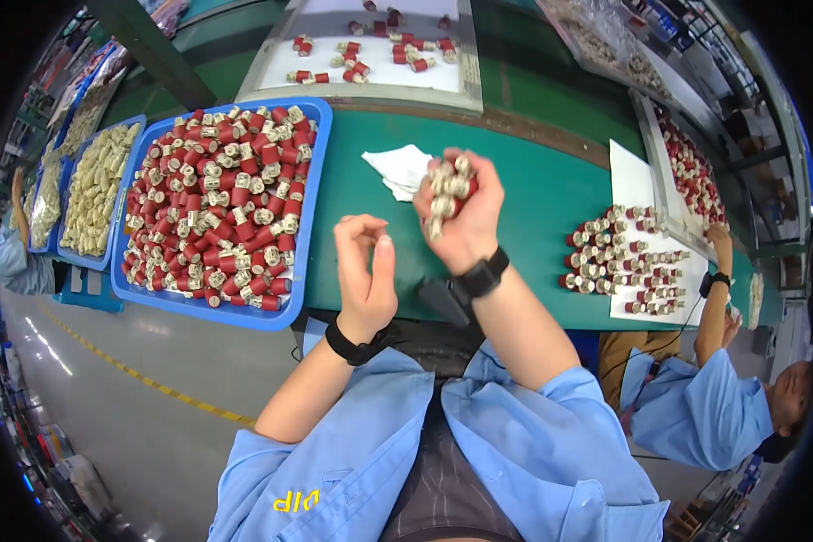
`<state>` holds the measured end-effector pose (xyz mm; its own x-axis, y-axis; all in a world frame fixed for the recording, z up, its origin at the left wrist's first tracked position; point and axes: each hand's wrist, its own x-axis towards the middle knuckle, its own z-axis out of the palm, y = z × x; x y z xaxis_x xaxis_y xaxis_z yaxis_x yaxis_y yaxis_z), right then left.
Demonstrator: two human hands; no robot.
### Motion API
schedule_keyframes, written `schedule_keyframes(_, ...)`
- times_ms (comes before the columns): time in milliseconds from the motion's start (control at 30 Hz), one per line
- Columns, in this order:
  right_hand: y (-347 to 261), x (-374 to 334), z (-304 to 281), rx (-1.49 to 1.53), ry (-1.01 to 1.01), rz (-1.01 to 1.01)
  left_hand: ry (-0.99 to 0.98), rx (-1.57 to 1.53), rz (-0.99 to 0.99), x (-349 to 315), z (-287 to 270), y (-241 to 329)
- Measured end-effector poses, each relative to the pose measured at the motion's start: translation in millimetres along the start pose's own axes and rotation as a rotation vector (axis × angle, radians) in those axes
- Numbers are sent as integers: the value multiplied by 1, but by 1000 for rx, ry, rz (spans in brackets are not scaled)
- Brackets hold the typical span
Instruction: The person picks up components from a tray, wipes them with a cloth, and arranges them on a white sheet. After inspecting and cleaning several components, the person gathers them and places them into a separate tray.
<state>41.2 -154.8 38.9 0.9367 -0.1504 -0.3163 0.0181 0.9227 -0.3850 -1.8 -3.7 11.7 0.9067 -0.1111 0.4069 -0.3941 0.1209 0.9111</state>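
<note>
My right hand (472, 212) is closed round a cluster of small red-and-cream cylindrical parts (449, 187), held above the green tabletop. To its left, my left hand (366, 285) is raised with loosely bent fingers and a gap between thumb and fingertips; nothing shows in it. Beside the left hand stands a blue tray (313, 203) heaped with the same kind of cylindrical parts (221, 194). A crumpled white cloth or tissue (401, 170) lies on the table just behind my hands.
Standing parts (605, 257) fill a white sheet (637, 185) on the right. Further back, a framed white board (375, 83) carries scattered parts. Left of the blue tray, another tray (108, 185) holds cream pieces. A co-worker (705, 388) works at the right; another sleeve (20, 262) shows far left.
</note>
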Motion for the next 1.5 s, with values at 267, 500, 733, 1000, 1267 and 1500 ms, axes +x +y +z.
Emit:
schedule_keyframes(267, -74, 158, 79, -505, -228, -479, -255, -135, -315, -5, 2, -23)
schedule_keyframes(500, -38, 37, 35, -1048, -259, -501, -244, -129, -367, -6, -18, -15)
schedule_keyframes(733, -67, -75, -40, -1113, -187, -281, -399, -70, -395, -1, -17, -16)
schedule_keyframes(1000, -66, -83, -94, -859, -73, -188, -381, -132, -394, -8, -12, -21)
schedule_keyframes(1267, -62, -90, -106, -953, -93, -210, -378, 21, -341, -6, -1, -13)
schedule_keyframes(1500, -60, -125, -104, -1136, -190, -457, -373, 163, -314, -6, 7, -13)
